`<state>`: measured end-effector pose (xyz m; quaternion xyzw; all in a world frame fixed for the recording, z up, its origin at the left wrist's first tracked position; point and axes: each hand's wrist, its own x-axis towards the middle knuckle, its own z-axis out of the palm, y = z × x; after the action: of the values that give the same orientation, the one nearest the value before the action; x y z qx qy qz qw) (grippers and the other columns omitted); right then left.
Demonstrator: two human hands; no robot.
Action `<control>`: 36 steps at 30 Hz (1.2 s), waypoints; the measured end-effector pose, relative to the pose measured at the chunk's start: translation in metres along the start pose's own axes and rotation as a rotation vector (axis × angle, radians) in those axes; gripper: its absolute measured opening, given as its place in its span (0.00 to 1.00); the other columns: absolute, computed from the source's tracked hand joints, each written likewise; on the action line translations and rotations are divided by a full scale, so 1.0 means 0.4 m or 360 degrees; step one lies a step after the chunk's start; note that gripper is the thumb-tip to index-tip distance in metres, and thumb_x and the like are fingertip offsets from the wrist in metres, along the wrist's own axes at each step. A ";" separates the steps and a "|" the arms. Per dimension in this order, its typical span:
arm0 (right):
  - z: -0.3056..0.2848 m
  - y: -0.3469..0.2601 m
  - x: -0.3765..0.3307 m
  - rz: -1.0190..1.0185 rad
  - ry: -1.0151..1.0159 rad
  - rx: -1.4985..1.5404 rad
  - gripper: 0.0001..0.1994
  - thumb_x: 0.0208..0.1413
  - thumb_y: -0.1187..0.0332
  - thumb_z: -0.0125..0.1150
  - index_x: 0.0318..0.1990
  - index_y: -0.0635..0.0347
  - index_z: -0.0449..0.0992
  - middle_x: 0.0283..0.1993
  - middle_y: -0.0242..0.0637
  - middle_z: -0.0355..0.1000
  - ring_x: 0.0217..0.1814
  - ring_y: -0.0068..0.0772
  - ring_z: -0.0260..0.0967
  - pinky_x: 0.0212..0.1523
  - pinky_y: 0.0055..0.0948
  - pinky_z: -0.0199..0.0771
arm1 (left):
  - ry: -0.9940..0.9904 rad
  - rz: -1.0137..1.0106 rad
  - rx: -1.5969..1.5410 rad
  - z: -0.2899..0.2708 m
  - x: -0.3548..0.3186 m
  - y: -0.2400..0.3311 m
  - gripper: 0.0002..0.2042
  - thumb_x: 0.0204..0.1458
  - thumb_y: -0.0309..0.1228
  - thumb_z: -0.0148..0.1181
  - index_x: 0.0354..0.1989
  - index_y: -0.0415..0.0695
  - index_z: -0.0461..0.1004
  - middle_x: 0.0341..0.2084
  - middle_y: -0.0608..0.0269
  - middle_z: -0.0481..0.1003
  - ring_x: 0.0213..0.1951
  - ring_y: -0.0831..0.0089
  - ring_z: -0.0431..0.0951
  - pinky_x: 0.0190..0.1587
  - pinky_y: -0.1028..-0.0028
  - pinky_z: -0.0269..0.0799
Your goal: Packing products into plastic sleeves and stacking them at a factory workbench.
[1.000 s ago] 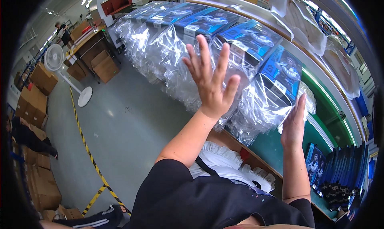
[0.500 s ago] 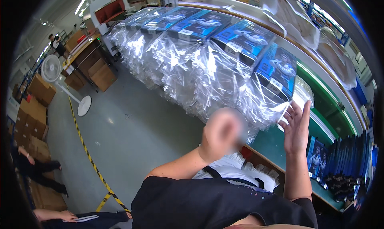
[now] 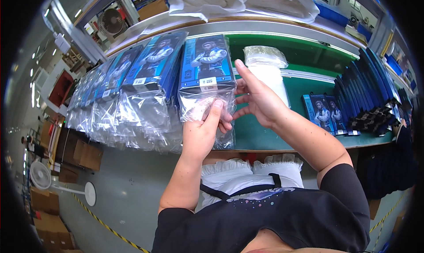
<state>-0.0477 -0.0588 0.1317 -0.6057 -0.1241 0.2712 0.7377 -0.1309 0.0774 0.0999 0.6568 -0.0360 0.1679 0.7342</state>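
A flat blue box [image 3: 206, 61] with a printed figure lies in front of me inside a clear plastic bag [image 3: 192, 109]. My left hand [image 3: 204, 125] is closed on the loose end of that bag, thumb uppermost, with some fingers partly hidden by the film. Beside the bag's right edge, my right hand [image 3: 261, 100] is held with fingers apart and thumb raised; whether its fingertips touch the film is unclear. To the left, a row of similar bagged boxes [image 3: 154, 61] overlaps, their loose plastic ends hanging toward me.
Beyond my right hand lies a stack of white and clear bags [image 3: 269, 72] on the green tabletop [image 3: 260, 136]. Unbagged blue boxes [image 3: 366, 94] stand packed at the right, near a person in dark clothing [image 3: 393, 160]. A shelf [image 3: 247, 21] runs along the back.
The view has swung right. My left hand, blurred and away from the bags before, now grips a bag's loose end. My right hand remains beside the rightmost bagged box.
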 end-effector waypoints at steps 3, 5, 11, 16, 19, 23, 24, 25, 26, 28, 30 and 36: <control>-0.014 -0.015 0.028 0.0052 -0.0045 0.0077 0.34 0.51 0.33 0.50 0.51 0.54 0.70 0.40 0.38 0.71 0.38 0.36 0.69 0.35 0.42 0.72 | -0.0071 -0.0006 0.0080 0.018 0.018 0.011 0.10 0.61 0.33 0.50 0.33 0.40 0.73 0.21 0.66 0.74 0.22 0.81 0.73 0.23 0.81 0.67; -0.020 -0.039 0.025 0.0094 -0.0166 0.0003 0.32 0.51 0.35 0.52 0.49 0.54 0.71 0.41 0.39 0.72 0.39 0.34 0.71 0.35 0.42 0.73 | -0.0162 -0.0020 0.0132 0.019 0.025 -0.004 0.10 0.61 0.33 0.51 0.33 0.40 0.73 0.21 0.66 0.74 0.21 0.81 0.73 0.24 0.80 0.67; -0.060 -0.039 0.043 0.0025 -0.0201 0.0384 0.16 0.49 0.59 0.65 0.42 0.57 0.74 0.39 0.36 0.75 0.39 0.28 0.74 0.40 0.29 0.74 | -0.0145 0.0034 0.0359 0.048 0.006 0.020 0.10 0.59 0.32 0.53 0.33 0.37 0.72 0.23 0.63 0.74 0.24 0.78 0.74 0.28 0.80 0.70; -0.099 -0.022 -0.009 -0.0206 -0.0087 0.0513 0.18 0.51 0.59 0.62 0.43 0.63 0.75 0.38 0.36 0.76 0.36 0.24 0.75 0.37 0.24 0.75 | 0.0165 0.0334 0.0259 0.020 -0.058 0.041 0.10 0.60 0.32 0.51 0.39 0.36 0.69 0.26 0.60 0.74 0.25 0.77 0.75 0.29 0.79 0.71; -0.134 -0.020 -0.068 -0.0317 -0.0135 0.0378 0.20 0.51 0.58 0.62 0.45 0.66 0.74 0.40 0.37 0.75 0.40 0.23 0.72 0.42 0.22 0.72 | 0.0231 0.0413 0.0192 0.022 -0.047 0.069 0.22 0.57 0.39 0.57 0.50 0.34 0.63 0.44 0.52 0.69 0.44 0.73 0.71 0.45 0.73 0.69; -0.134 0.003 -0.149 -0.0661 -0.0026 0.0079 0.30 0.50 0.60 0.63 0.56 0.71 0.63 0.48 0.40 0.69 0.47 0.25 0.67 0.49 0.24 0.67 | -0.0151 0.0209 0.0057 0.077 0.010 0.063 0.50 0.48 0.49 0.65 0.67 0.32 0.40 0.60 0.44 0.56 0.60 0.58 0.60 0.62 0.63 0.54; -0.154 0.020 -0.164 -0.0732 0.0033 -0.0062 0.31 0.50 0.62 0.63 0.58 0.71 0.61 0.50 0.40 0.68 0.48 0.25 0.67 0.50 0.25 0.66 | -0.0314 0.0162 -0.0122 0.117 0.019 0.071 0.50 0.46 0.44 0.68 0.67 0.32 0.40 0.59 0.45 0.57 0.60 0.61 0.60 0.62 0.67 0.54; -0.176 0.032 -0.182 -0.0700 -0.0008 -0.0128 0.34 0.47 0.64 0.67 0.60 0.69 0.58 0.51 0.40 0.66 0.52 0.26 0.64 0.53 0.27 0.64 | -0.0388 0.0176 -0.0057 0.141 0.028 0.061 0.49 0.44 0.41 0.70 0.66 0.33 0.42 0.58 0.47 0.58 0.60 0.62 0.60 0.62 0.67 0.54; -0.188 0.048 -0.195 -0.0885 0.0063 -0.0275 0.37 0.44 0.66 0.69 0.61 0.67 0.57 0.51 0.41 0.66 0.53 0.32 0.64 0.55 0.30 0.63 | -0.0464 0.0190 0.0007 0.161 0.035 0.046 0.48 0.43 0.38 0.72 0.65 0.34 0.43 0.58 0.48 0.58 0.59 0.63 0.60 0.61 0.68 0.54; -0.261 0.097 -0.207 -0.1269 0.0195 -0.0947 0.40 0.40 0.66 0.71 0.61 0.66 0.56 0.53 0.44 0.65 0.55 0.40 0.64 0.57 0.33 0.61 | -0.0453 0.0213 0.0142 0.173 0.027 -0.038 0.47 0.41 0.37 0.73 0.64 0.34 0.46 0.56 0.50 0.58 0.59 0.62 0.60 0.61 0.67 0.55; -0.295 0.127 -0.219 -0.1190 0.0201 -0.1240 0.41 0.39 0.65 0.72 0.61 0.66 0.56 0.55 0.51 0.64 0.57 0.51 0.63 0.57 0.36 0.62 | -0.0493 0.0153 0.0209 0.169 0.013 -0.132 0.47 0.38 0.37 0.74 0.63 0.35 0.48 0.55 0.49 0.58 0.59 0.59 0.59 0.61 0.66 0.55; -0.368 0.319 -0.225 -0.0779 0.0236 -0.1476 0.44 0.38 0.58 0.73 0.61 0.66 0.55 0.53 0.57 0.66 0.56 0.58 0.63 0.55 0.42 0.64 | -0.0599 0.0155 0.0512 0.151 -0.035 -0.359 0.49 0.34 0.43 0.76 0.60 0.34 0.49 0.54 0.47 0.57 0.56 0.54 0.60 0.61 0.64 0.54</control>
<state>-0.0781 -0.2146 -0.0124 -0.8392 -0.3163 -0.0359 0.4409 -0.0919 0.0038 -0.0326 0.7823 -0.1766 0.0814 0.5918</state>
